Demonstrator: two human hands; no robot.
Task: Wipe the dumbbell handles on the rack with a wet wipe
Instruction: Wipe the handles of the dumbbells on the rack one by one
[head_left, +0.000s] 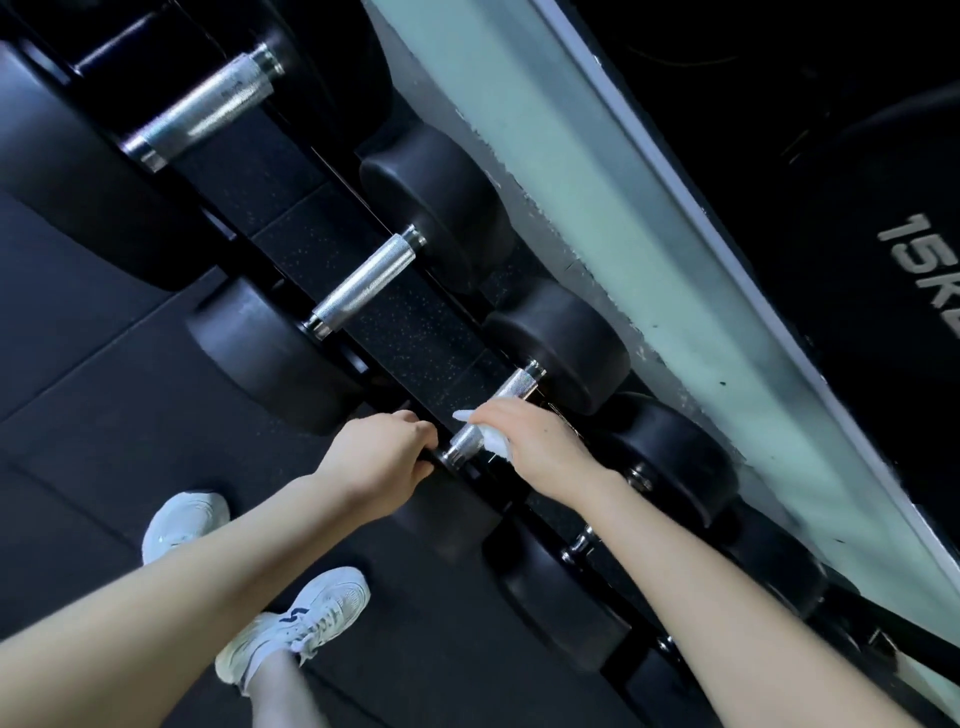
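The right grip (530, 436) clasps a white wipe (493, 441) round one dumbbell handle (522, 384) midway along the rack (893, 623). The left grip (379, 457) curls over that dumbbell's near end. Likely mid-task: whether the bare neighbouring handle (363, 283) to the left is already wiped cannot be told.

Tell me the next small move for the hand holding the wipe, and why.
Probably slide the right hand and its wet wipe up the handle toward the far head. The wipe wraps the handle's middle, bare knurled metal shows beyond it, and the left hand grips the near head, seemingly steadying it.
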